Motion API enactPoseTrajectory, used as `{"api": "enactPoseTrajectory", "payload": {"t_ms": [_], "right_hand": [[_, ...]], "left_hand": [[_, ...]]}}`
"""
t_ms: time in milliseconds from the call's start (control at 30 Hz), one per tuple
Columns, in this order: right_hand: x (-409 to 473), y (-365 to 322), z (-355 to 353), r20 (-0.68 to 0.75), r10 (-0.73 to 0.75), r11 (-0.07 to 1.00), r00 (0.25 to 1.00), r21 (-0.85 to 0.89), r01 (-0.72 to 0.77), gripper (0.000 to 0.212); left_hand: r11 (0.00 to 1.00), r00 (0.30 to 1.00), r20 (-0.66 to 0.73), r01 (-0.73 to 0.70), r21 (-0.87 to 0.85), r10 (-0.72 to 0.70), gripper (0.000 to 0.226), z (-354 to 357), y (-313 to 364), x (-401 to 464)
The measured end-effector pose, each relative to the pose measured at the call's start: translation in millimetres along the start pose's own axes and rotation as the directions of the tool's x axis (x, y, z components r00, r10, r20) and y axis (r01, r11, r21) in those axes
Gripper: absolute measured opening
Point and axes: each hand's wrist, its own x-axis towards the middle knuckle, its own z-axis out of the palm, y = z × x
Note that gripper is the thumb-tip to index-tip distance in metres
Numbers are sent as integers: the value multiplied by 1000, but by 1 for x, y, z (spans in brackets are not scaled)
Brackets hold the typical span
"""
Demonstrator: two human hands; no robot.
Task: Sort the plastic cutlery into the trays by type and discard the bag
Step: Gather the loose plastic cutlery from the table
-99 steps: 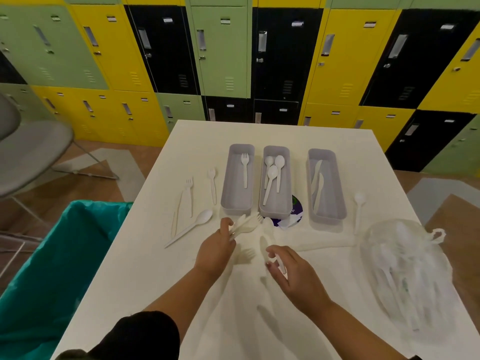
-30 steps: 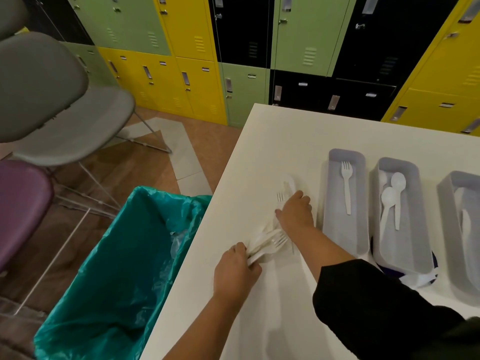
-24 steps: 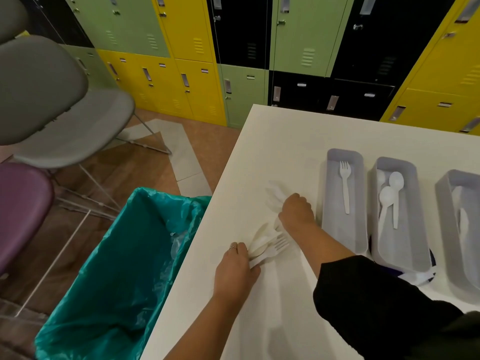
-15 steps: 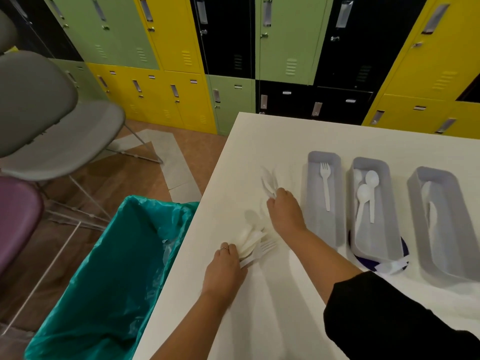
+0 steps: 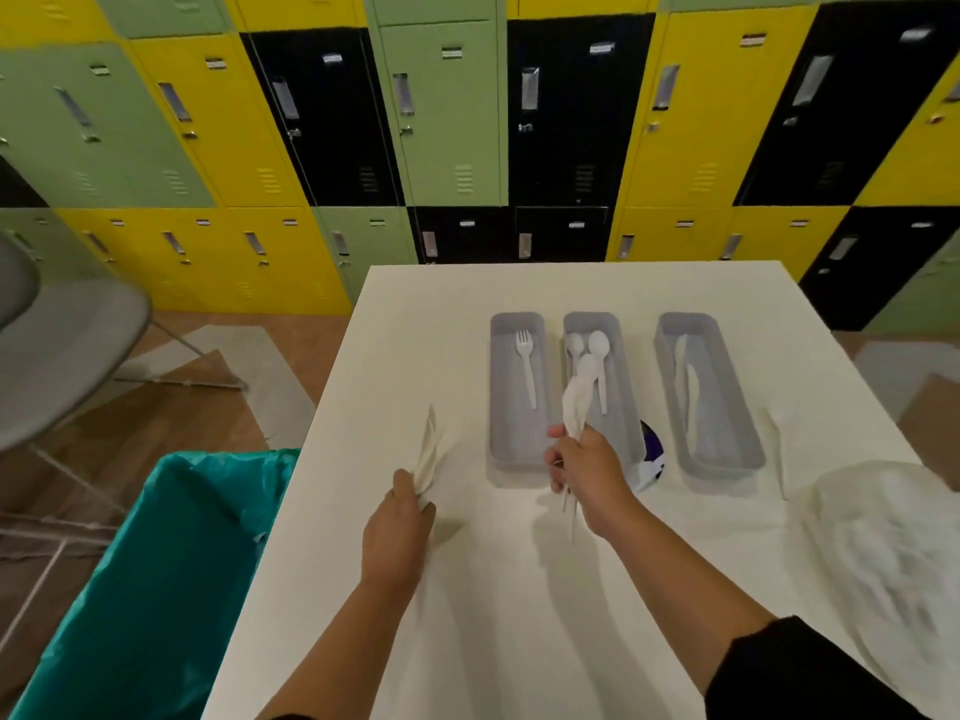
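Blur and cropping noted.
Bag [image 5: 893,553] right of the trays [image 5: 709,392]: smeared, contents unreadable, cut by the frame edge; both hands' cutlery bunches blurred.

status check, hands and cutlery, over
Left hand grips blurred cutlery bunch. Right hand grips spoons at the spoon tray. Bag not yet discarded.

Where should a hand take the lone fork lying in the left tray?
Pinch the fork by its handle end from above. It lies flat along the left tray, tines toward the lockers, handle pointing at the person, and the tray walls block a sideways approach.
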Motion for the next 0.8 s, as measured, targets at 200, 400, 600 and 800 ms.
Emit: {"api": "enactPoseTrajectory", "payload": {"t_ms": [200, 400, 600, 800], "right_hand": [[-11, 16, -52, -73, 2, 1000, 997, 15, -1, 22], [-11, 42, -118, -282, -9, 996, 959, -88, -16, 18], [-6, 71, -179, -426, 8, 986, 905, -149, -78, 17], [-7, 68, -214, -409, 5, 999, 912, -45, -26, 20]], "left_hand": [[978, 980, 20, -196, -72, 198, 12, 17, 68, -15], [934, 942, 83, -304, -188, 324, 9, 52, 128, -28], [935, 916, 191, -335, -119, 352, 39, 92, 169, -38], [903, 870, 244, -424, -71, 428, 19, 142, 203, -43]]}}
